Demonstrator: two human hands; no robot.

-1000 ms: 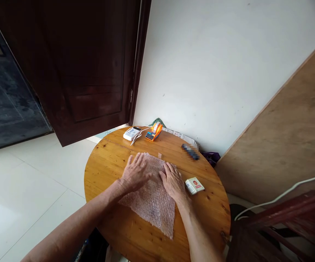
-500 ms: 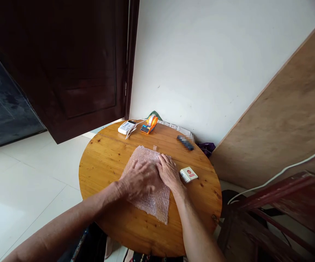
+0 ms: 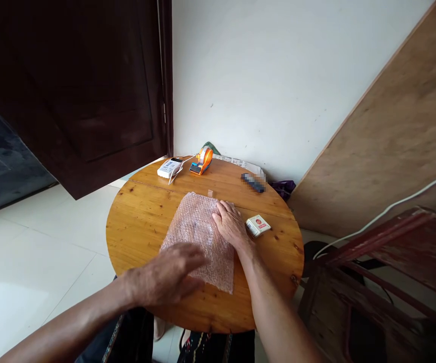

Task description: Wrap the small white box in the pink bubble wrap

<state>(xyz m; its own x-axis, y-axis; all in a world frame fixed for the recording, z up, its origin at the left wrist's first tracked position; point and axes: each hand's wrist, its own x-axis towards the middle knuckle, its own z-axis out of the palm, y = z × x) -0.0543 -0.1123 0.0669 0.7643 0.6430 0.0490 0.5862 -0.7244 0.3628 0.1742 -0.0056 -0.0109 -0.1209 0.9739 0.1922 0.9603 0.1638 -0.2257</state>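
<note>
Bubble wrap (image 3: 202, 227) lies centrally on the bench (image 3: 134, 222), toward its near edge. The right hand (image 3: 232, 224) rests flat on the wrap's far right corner; the left hand (image 3: 170, 272) (blurred, thumb apart from fingers) hides its near left one.

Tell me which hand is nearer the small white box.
Right: your right hand is just left of the box; your left hand is farther left and nearer you.

Blurred left hand (image 3: 170, 272), pixelated object (image 3: 253, 182)
</note>
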